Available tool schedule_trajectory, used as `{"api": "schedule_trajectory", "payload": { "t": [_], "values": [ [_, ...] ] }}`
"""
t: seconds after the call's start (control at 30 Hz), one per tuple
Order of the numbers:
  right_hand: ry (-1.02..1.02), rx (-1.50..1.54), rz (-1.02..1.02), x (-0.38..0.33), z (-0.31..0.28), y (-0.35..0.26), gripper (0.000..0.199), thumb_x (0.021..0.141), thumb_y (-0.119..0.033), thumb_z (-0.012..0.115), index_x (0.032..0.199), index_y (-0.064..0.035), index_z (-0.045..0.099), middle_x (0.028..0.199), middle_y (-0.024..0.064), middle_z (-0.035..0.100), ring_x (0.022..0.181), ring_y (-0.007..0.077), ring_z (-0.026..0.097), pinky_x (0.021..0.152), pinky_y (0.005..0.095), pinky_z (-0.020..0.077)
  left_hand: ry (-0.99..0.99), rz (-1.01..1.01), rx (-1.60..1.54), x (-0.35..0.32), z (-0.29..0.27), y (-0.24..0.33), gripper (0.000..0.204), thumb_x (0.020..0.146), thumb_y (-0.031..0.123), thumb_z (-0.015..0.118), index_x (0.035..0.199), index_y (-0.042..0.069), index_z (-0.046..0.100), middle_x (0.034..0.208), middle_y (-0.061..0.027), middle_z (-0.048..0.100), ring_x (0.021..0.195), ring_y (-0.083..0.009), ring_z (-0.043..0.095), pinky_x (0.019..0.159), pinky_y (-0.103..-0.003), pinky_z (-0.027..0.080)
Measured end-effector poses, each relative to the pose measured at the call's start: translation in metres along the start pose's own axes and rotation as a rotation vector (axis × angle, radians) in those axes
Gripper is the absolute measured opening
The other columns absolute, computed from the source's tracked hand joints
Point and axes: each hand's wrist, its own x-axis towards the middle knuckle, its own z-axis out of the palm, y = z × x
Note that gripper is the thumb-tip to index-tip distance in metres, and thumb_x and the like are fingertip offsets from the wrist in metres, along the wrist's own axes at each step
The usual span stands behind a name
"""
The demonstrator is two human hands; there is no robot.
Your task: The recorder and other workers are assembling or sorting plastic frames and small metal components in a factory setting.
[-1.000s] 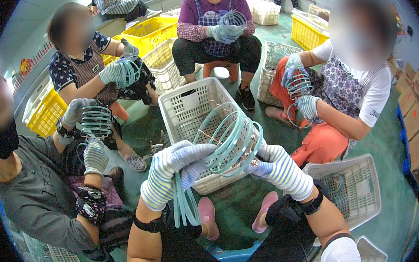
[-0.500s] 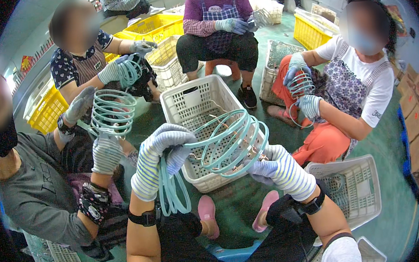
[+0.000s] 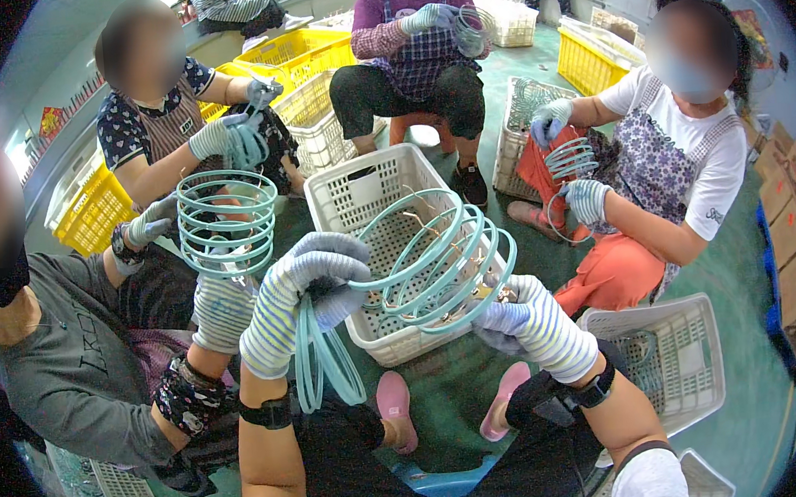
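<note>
A pale green wire coil [image 3: 446, 282] is held above a white crate [image 3: 406, 346], its left strands grasped by the gloved left hand [image 3: 303, 284], under which a bundle of loops [image 3: 308, 363] hangs, and its right end pinched by the gloved right hand [image 3: 537, 326]. The crate is set on a green floor [image 3: 740, 315], ringed by seated co-workers [image 3: 676, 156], with yellow crates [image 3: 91, 212] placed behind and brown cartons [image 3: 794, 250] stacked at the right.

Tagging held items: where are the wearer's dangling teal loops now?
Head view, left of centre: the loops hang from the left hand, between the left wristband and the left pink shoe.
</note>
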Motion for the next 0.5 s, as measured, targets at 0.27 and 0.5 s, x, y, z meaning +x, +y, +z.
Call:
{"api": "schedule_trajectory", "payload": {
  "t": [0.27, 0.5],
  "values": [
    [0.076, 0.119, -0.016, 0.004, 0.0, -0.001, 0.025, 0.078, -0.028, 0.068, 0.082, -0.006, 0.059, 0.055, -0.0022, 0.046, 0.041, 0.0044, 0.034, 0.038, 0.0186, 0.0209, 0.045, 0.0, 0.038, 0.002, 0.001, -0.002, 0.022, 0.071, -0.004, 0.067, 0.09, 0.005, 0.065, 0.088, -0.0069, 0.061, 0.08, -0.0161, 0.059, 0.069, -0.025, 0.047],
    [-0.063, 0.074, 0.023, 0.001, -0.002, 0.004, 0.025, 0.079, -0.03, 0.065, 0.089, -0.008, 0.06, 0.058, -0.0061, 0.045, 0.044, 0.0033, 0.035, 0.041, 0.0185, 0.022, -0.082, 0.024, 0.065, -0.005, -0.013, 0.02, 0.022, 0.067, -0.003, 0.071, 0.088, 0.004, 0.067, 0.082, -0.0063, 0.063, 0.075, -0.0156, 0.061, 0.066, -0.025, 0.048]
  ]
}}
